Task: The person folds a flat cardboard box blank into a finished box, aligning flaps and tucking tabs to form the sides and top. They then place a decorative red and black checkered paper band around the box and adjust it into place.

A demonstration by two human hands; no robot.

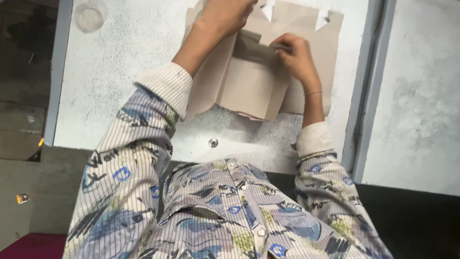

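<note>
A flat tan cardboard blank (254, 81) lies partly folded on a white speckled table (124, 67). My left hand (225, 14) presses down on its upper left part near the top edge of the view, its fingers partly cut off. My right hand (294, 55) pinches a folded flap at the upper right of the raised middle panel. Both forearms wear striped, patterned shirt sleeves, and a thin bracelet sits on the right wrist.
A clear round lid or cup (90, 15) sits at the table's far left corner. A small round metal piece (213, 142) lies near the front edge. A second white table (421, 96) stands to the right across a narrow gap. Dark floor lies to the left.
</note>
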